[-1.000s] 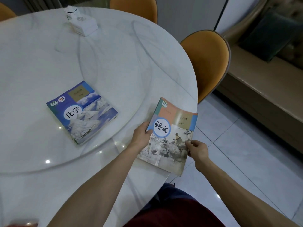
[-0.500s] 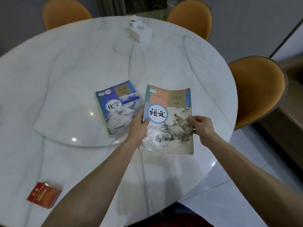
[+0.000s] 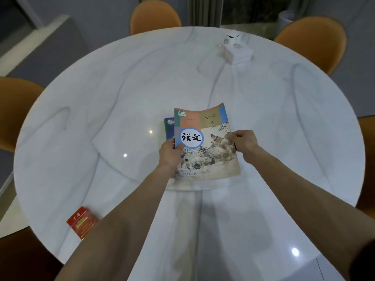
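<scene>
A thin textbook [image 3: 205,126] with a painted landscape cover and a blue circle of black characters lies over the middle of the round white marble table [image 3: 121,82]. My left hand [image 3: 170,153] grips its left edge and my right hand [image 3: 243,144] pinches its right edge. Its far edge curls upward. Beneath it is a blue textbook [image 3: 169,126], of which only a narrow strip at the left shows.
A red packet [image 3: 81,222] lies near the table's near left edge. A white tissue box [image 3: 236,50] stands at the far right. Several orange chairs ring the table, one at the far side [image 3: 155,17] and one at the left [image 3: 14,110].
Both hands have carried the landscape-cover textbook leftward from the table's right edge and over the blue textbook, which is now almost wholly covered. The view has swung to centre on the table.
</scene>
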Tool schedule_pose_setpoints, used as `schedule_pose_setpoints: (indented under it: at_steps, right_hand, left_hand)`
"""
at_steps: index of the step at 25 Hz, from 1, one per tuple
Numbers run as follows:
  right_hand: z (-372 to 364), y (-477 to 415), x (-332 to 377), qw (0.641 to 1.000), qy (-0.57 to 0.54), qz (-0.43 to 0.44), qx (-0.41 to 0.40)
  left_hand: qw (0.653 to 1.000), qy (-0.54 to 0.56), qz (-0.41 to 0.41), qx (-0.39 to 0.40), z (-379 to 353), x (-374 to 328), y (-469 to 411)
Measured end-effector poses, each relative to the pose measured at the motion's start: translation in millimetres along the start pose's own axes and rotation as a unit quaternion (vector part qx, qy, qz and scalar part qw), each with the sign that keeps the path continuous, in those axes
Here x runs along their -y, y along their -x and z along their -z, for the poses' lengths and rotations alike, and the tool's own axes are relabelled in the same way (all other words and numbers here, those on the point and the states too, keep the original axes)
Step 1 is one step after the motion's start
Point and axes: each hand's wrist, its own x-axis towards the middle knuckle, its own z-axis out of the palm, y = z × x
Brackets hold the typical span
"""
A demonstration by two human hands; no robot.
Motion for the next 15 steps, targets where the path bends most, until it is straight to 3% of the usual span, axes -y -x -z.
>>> schedule_pose_setpoints:
  at_steps: [9, 15]
  right_hand:
    - [-48.3, -48.2, -3.1, 0.997, 0.071, 0.011, 0.027]
    - [-52.9, -54.1, -10.7, 0.989, 0.139, 0.049, 0.012]
  left_hand:
    - [0.996, -0.071, 0.029, -0.043, 6.2, 12.2, -42.4]
    - [0.981, -0.186, -0.002, -0.052, -0.8, 22.9, -49.3]
